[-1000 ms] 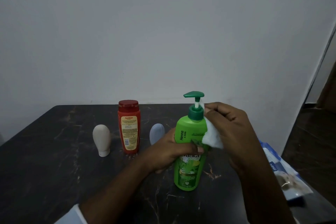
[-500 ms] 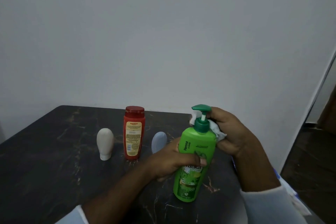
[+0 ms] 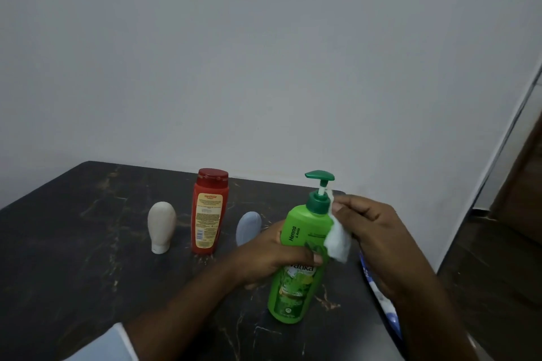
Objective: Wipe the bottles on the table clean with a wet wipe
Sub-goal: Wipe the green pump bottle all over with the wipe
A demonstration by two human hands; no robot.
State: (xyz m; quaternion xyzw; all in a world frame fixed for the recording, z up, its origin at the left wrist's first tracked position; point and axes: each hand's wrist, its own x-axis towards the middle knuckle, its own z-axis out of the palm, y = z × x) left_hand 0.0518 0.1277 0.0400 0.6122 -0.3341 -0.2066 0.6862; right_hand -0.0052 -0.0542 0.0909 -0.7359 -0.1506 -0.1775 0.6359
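Note:
A green pump bottle (image 3: 296, 287) stands tilted on the dark marble table (image 3: 73, 243). My left hand (image 3: 269, 255) grips its middle from the left. My right hand (image 3: 369, 226) pinches a white wet wipe (image 3: 337, 240) and presses it against the bottle's neck and right shoulder, just below the dark green pump head. Further back stand a red bottle (image 3: 208, 211), a cream tube (image 3: 161, 226) upside down on its cap, and a pale blue tube (image 3: 247, 227), partly hidden by my left hand.
A blue and white wipes pack (image 3: 381, 296) lies at the table's right edge, mostly behind my right forearm. A plain wall rises right behind the table. To the right, the floor and a dark door frame show.
My right hand has come from behind the pump to the right side of the neck, and the wipe now hangs down over the bottle's shoulder. My left hand keeps its hold.

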